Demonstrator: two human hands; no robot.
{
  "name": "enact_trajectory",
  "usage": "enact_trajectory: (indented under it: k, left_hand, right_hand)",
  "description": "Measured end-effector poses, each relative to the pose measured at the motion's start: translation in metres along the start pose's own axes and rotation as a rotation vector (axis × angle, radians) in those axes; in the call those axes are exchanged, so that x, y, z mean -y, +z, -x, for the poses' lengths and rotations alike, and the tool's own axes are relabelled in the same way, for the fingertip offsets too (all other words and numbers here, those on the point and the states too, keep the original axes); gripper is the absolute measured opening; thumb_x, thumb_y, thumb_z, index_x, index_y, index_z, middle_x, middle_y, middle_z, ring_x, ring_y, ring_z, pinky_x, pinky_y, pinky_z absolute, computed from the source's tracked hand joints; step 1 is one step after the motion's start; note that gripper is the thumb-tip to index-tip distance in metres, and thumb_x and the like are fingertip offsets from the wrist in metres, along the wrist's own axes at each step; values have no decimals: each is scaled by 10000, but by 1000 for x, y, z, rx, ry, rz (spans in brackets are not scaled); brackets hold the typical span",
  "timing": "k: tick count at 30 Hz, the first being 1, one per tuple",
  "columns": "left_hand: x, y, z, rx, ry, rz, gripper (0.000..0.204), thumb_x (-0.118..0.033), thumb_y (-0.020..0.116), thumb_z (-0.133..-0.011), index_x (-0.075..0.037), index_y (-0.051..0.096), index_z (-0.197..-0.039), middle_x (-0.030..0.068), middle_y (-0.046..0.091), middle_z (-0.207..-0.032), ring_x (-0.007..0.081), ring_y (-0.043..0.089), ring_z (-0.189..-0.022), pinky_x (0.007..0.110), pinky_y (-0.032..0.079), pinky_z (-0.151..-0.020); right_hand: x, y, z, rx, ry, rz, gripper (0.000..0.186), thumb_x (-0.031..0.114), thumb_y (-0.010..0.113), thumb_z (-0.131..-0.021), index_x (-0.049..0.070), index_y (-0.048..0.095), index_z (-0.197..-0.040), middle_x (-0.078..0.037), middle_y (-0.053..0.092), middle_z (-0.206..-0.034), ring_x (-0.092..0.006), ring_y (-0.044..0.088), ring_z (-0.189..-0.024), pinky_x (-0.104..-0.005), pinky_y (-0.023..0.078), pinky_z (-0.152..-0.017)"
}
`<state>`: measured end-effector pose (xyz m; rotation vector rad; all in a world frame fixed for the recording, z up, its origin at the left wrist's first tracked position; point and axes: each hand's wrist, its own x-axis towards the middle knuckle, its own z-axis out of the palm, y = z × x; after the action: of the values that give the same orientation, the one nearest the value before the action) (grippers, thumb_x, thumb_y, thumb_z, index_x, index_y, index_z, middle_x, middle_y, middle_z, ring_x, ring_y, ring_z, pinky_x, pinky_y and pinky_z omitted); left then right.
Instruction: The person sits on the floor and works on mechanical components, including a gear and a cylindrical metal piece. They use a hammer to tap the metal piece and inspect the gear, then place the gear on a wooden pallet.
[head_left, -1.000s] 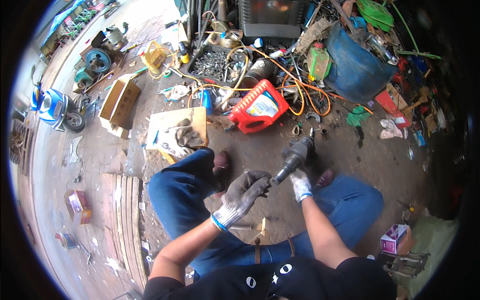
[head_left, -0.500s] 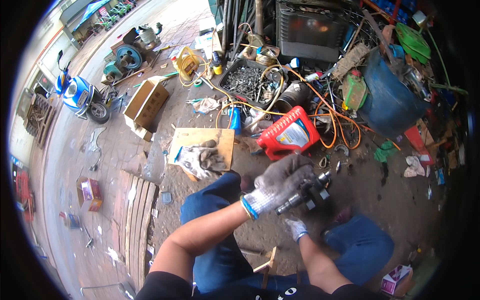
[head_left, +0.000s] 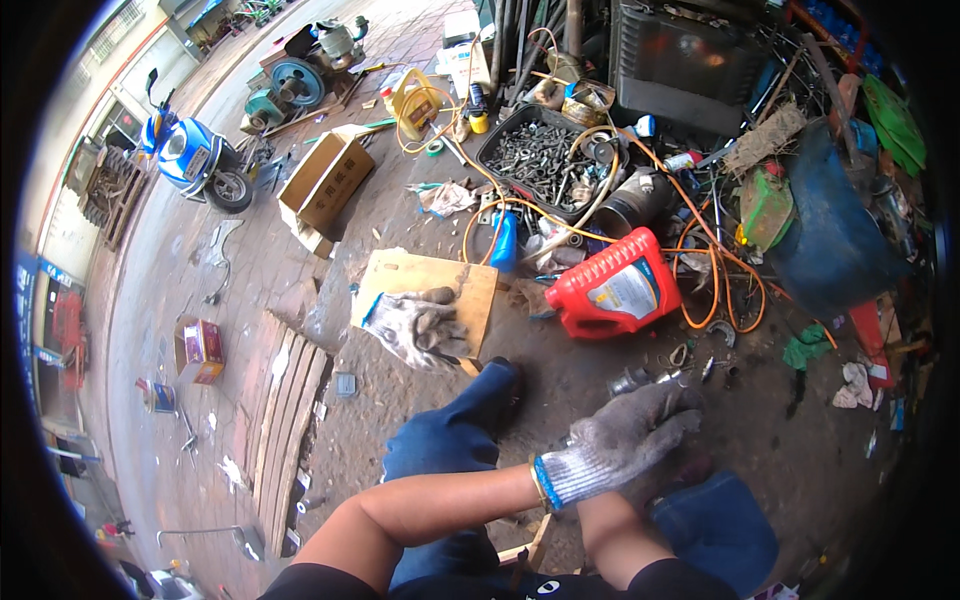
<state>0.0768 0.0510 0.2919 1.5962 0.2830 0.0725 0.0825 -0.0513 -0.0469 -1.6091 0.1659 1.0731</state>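
My left hand (head_left: pixel 630 435), in a grey-and-white work glove with a blue cuff, reaches across in front of my knees. Its fingers are bent over a dark metal crankshaft (head_left: pixel 628 381), whose parts show just beyond the glove; the rest is covered. My right forearm (head_left: pixel 612 530) passes beneath the left wrist, so the right hand is hidden behind the glove. Farther left, a spare pair of grey work gloves (head_left: pixel 415 328) lies on a wooden board (head_left: pixel 470 300). A red plastic oil jug (head_left: pixel 620 285) rests on its side past my hands.
A black tray (head_left: pixel 487 150) of bolts stands farther off, with an orange hose (head_left: pixel 690 210) looping beside it. Left are a cardboard box (head_left: pixel 335 185), wooden slats (head_left: pixel 285 430) and a blue scooter (head_left: pixel 190 160). Scrap and a blue plastic sheet (head_left: pixel 825 220) crowd the right.
My left hand has moved right and nearer my body, now covering most of the crankshaft. The right hand, visible before, has gone behind it. The whole view has shifted slightly.
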Motion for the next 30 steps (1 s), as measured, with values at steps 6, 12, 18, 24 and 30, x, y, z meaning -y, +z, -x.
enact_trajectory:
  k: [6, 12, 18, 24, 30]
  left_hand:
    - [7, 7, -4, -21, -139, 81, 325, -292, 681, -997, -47, 671, -1211, 111, 717, -1099, 211, 675, -1018, 358, 522, -900]
    - [7, 15, -6, -99, -65, 100, 248, -269, 627, -979, -21, 619, -993, 165, 629, -863, 286, 634, -852, 420, 507, -765]
    - [10, 15, -4, -58, -212, -14, 353, -368, 644, -972, -80, 678, -1173, 204, 701, -1088, 400, 669, -1041, 446, 522, -894]
    - [14, 13, -15, 51, -151, 296, 277, -135, 616, -1030, 32, 611, -1251, 75, 697, -1102, 116, 633, -992, 258, 517, -873]
    - [6, 19, -17, 19, -16, 130, 294, -213, 654, -1009, -21, 644, -1231, 59, 698, -1030, 117, 634, -914, 282, 523, -817]
  right_hand:
    - [7, -5, -13, 28, 5, -3, 378, 250, 656, -938, 49, 580, -1250, -97, 632, -1237, -232, 619, -1125, -366, 500, -950]
    - [16, -12, -19, 42, -9, -2, 336, 251, 636, -938, 58, 586, -1208, -99, 632, -1190, -240, 621, -1093, -372, 501, -927]
    - [21, -42, -25, -37, -33, -61, 296, 253, 616, -937, 67, 591, -1165, -102, 633, -1143, -248, 623, -1061, -378, 502, -905]
    - [39, -97, -27, -195, -46, -164, 258, 255, 596, -936, 76, 597, -1123, -104, 634, -1096, -256, 624, -1028, -384, 502, -882]
    - [79, -143, -27, -290, -143, -245, 226, 256, 577, -936, 85, 603, -1081, -107, 634, -1048, -264, 626, -996, -390, 503, -860]
